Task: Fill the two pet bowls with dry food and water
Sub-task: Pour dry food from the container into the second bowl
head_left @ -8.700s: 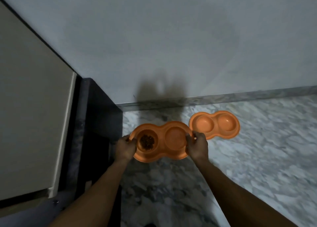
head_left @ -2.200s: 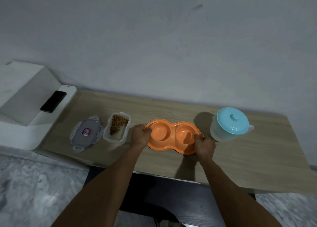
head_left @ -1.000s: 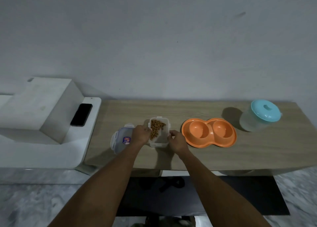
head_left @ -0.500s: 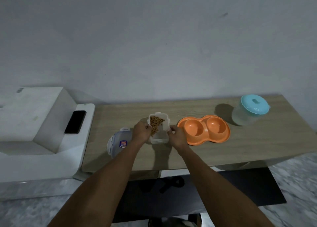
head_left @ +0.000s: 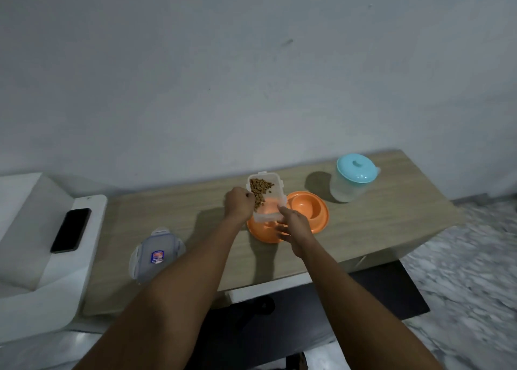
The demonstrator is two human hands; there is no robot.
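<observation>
An orange double pet bowl (head_left: 310, 211) lies on the wooden table (head_left: 377, 218). Above its left cup I hold a clear food container (head_left: 270, 199) with brown kibble in its far end. My left hand (head_left: 239, 206) grips the container's left side. My right hand (head_left: 295, 224) is at its near right corner, fingers partly spread, over the bowl's left cup. The left cup is mostly hidden by the container and my hands. The right cup looks empty. A clear water jug (head_left: 351, 179) with a turquoise lid stands right of the bowl.
The container's grey lid (head_left: 156, 255) lies on the table near its front left edge. A black phone (head_left: 71, 229) rests on a white unit to the left. A wall runs behind the table. Marble floor shows at the right.
Both hands lifted the food container off the table and carried it right, over the orange bowl's left cup. The lid stayed where it was.
</observation>
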